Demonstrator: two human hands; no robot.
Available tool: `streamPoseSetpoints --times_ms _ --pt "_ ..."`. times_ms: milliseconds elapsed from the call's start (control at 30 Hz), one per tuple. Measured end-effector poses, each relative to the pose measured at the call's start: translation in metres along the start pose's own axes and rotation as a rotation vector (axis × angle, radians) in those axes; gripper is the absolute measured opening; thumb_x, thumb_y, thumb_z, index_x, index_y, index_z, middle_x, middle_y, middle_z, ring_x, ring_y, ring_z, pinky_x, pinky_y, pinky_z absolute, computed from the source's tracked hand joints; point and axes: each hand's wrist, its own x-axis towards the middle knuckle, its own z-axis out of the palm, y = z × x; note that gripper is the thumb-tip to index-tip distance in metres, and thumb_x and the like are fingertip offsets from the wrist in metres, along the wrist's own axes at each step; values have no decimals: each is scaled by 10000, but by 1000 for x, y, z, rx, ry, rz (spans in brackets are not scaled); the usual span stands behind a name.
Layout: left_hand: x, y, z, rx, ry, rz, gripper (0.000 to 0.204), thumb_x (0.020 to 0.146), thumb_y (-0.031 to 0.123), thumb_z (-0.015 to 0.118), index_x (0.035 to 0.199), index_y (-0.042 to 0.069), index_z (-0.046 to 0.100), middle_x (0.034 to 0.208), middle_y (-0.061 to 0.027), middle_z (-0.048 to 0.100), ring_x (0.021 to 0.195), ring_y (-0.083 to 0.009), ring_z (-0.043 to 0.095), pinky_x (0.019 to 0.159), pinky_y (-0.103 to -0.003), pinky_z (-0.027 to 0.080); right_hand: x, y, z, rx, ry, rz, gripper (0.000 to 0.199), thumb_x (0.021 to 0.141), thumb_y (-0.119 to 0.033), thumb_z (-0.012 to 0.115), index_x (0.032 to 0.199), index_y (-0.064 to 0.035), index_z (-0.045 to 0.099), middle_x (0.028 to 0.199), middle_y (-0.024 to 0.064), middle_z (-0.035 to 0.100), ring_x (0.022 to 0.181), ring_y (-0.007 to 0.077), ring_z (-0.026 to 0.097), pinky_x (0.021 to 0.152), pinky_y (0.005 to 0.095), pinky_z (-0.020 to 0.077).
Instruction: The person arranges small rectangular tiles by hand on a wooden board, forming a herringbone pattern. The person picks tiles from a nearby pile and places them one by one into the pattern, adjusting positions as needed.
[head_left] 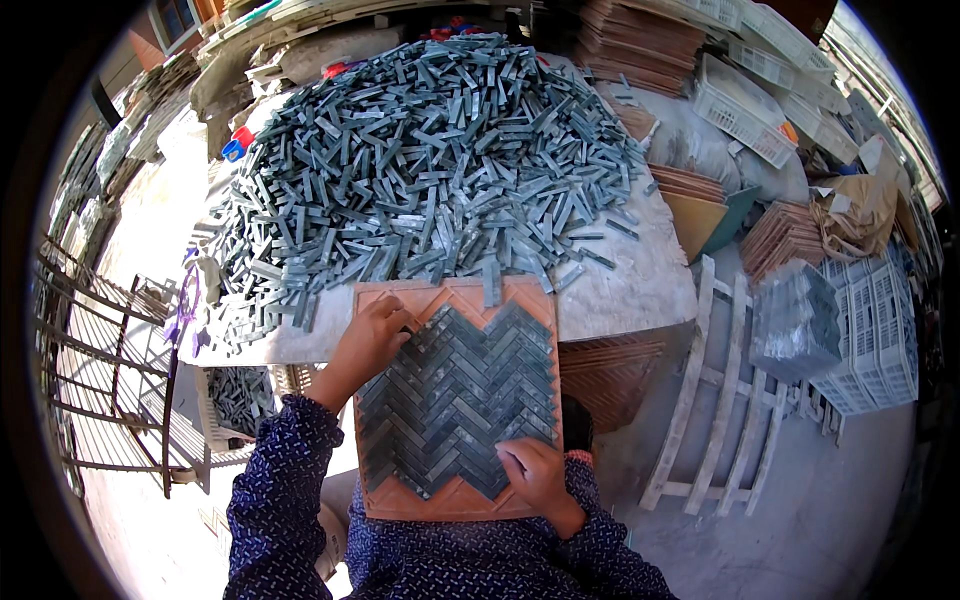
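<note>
A terracotta-coloured tray (375,300) rests at the front edge of the table, tilted toward my lap. Dark grey-green stone strips (465,390) lie in it in a zigzag herringbone pattern, with bare tray showing at the top and bottom. My left hand (380,335) is at the upper left of the pattern, its fingers curled together; whatever is in them is hidden. At the lower right, my right hand (537,478) is closed over the edge of the strips, thumb uppermost. I cannot make out what its fingers hold.
A large heap of loose stone strips (430,160) covers most of the pale table (630,290). A crate of strips (238,400) stands below left, beside a metal rack (110,370). To the right are a wooden pallet (715,390), stacked trays (780,240) and white plastic crates (870,330).
</note>
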Motion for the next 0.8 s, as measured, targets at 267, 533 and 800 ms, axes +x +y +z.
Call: streamPoseSetpoints --times_ms 267,533,800 --pt "-15 -6 29 51 78 -125 218 710 48 694 920 41 634 921 -115 571 896 -330 569 787 -416 467 -1 3 2 1 9 -35 110 780 -19 682 885 -11 654 813 138 665 712 282 645 616 351 501" --pt "-44 33 50 287 -113 -116 707 879 374 550 1462 89 269 1518 -102 271 1413 -260 223 1143 -468 150 2 -3 1 -10 -23 -21 79 798 -10 658 876 -4 647 799 133 658 702 281 642 610 355 490" --pt "-58 41 58 284 -111 -100 687 901 398 512 1462 76 281 1530 -80 267 1419 -237 226 1156 -466 135 -1 -1 4 18 -6 8 83 812 -11 649 895 2 650 801 145 654 694 290 636 615 341 491"
